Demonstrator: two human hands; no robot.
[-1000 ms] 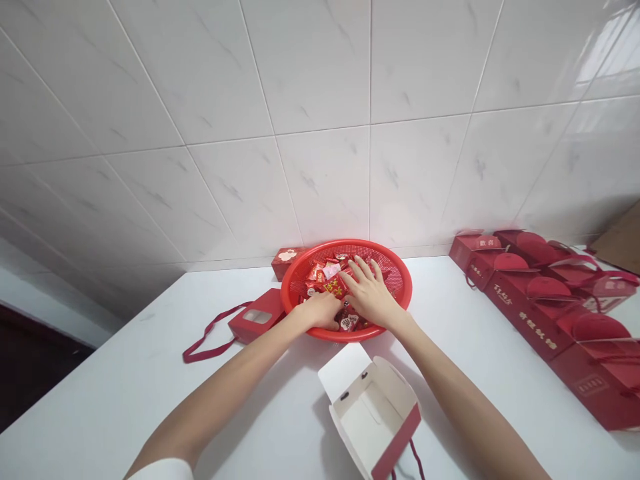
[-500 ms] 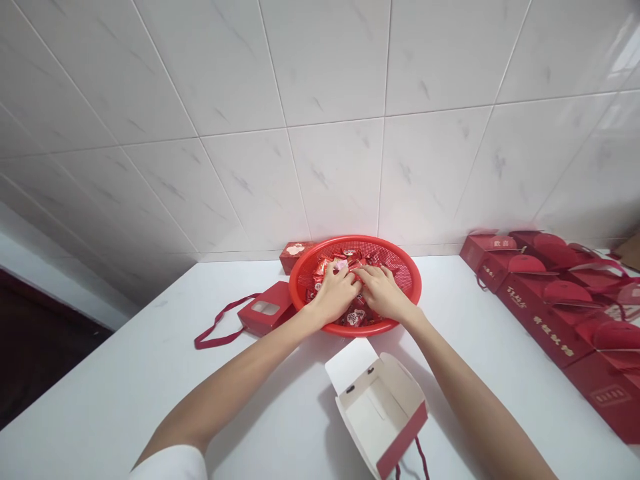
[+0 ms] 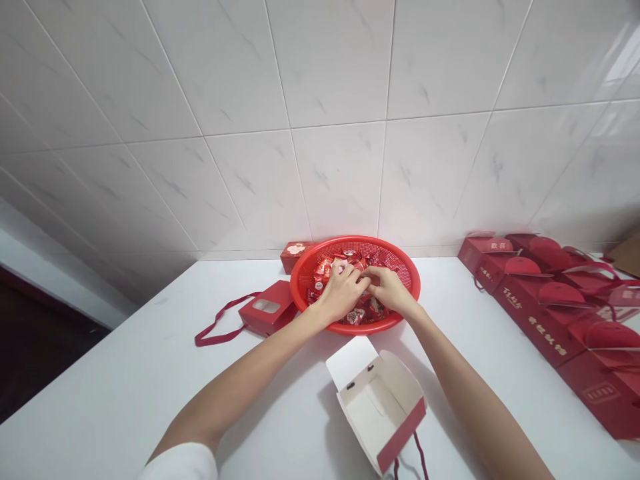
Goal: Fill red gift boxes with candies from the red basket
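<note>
A red plastic basket with a mesh wall holds many red-wrapped candies. Both hands reach into it. My left hand lies over the candies with its fingers curled in; a pink wrapper shows beside its fingertips. On the right, my right hand has thumb and fingers drawn together, touching or nearly touching the left fingers. What either hand grips is hidden. In front of the basket, between my forearms, an open gift box shows a bare white inside, its flap folded back toward the basket.
A closed red box with a window and ribbon handle lies left of the basket. Behind it stands a small patterned red box. Several red gift boxes are lined up at right. A tiled wall rises behind the white table.
My right hand has shifted slightly right and its fingers have drawn into a pinch. The left hand has moved a little right, nearer the right fingertips. The boxes stay put.
</note>
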